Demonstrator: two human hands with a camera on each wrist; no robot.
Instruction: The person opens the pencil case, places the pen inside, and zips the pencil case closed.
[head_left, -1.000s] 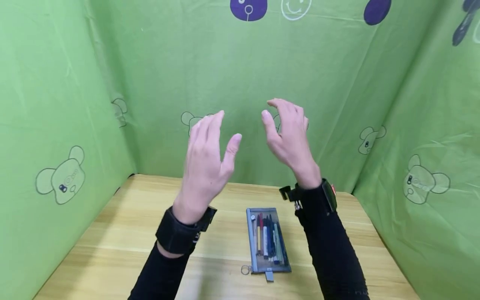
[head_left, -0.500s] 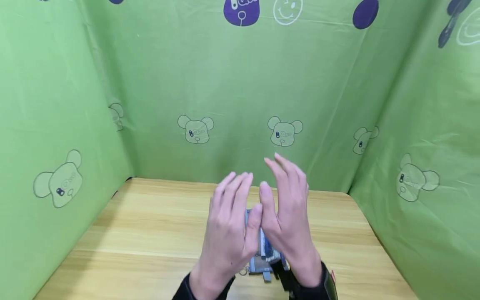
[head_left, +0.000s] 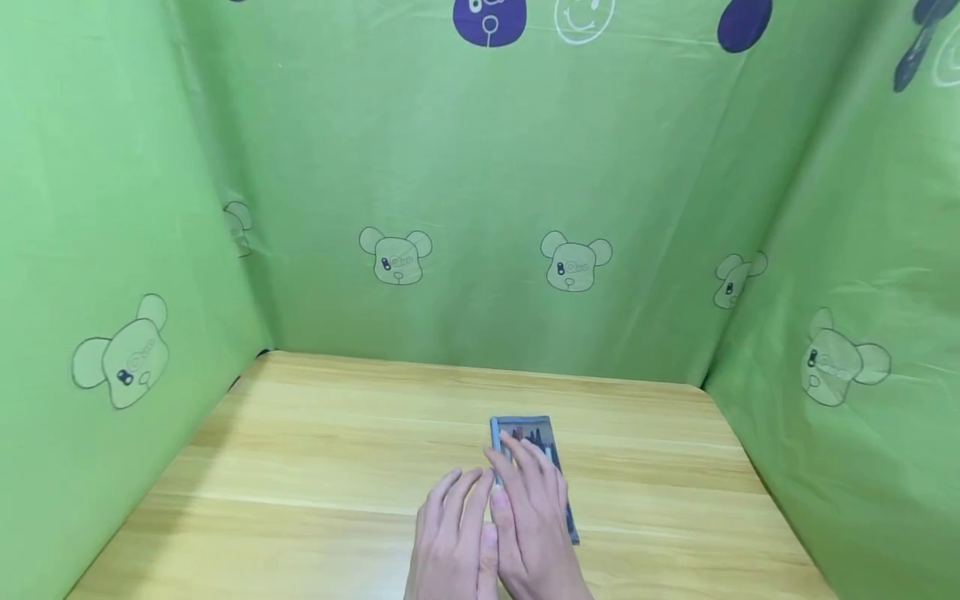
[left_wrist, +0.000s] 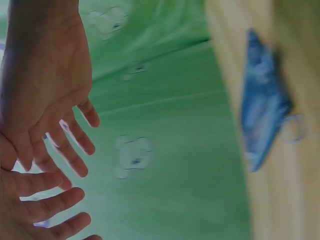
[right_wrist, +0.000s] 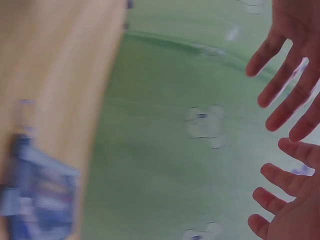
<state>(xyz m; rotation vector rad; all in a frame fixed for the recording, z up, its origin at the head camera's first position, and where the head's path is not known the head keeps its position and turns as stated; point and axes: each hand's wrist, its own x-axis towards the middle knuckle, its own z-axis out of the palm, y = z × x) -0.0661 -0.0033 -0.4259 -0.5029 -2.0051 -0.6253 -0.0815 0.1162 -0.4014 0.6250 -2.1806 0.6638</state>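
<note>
My left hand [head_left: 453, 546] and right hand [head_left: 531, 525] are side by side at the bottom of the head view, palms turned away, thumbs adjacent. Their fingers are extended and slightly spread, and neither holds anything. Whether the thumbs touch, I cannot tell. Beyond them on the table lies a blue-grey, see-through zip pencil case [head_left: 543, 423] with several pens [head_left: 536, 436] inside. The right hand covers much of it from this angle. Both wrist views show the pencil case [left_wrist: 265, 100], blurred, well apart from the fingers.
A light wood-grain table [head_left: 315, 467] carries the pencil case. Green cloth [head_left: 480, 167] with printed bear heads hangs behind it and on both sides. A metal ring [left_wrist: 295, 127] sticks out from one end of the case.
Both hands have come down from in front of the cloth toward the lower edge of the head view, and closer together. The pencil case lies where it was.
</note>
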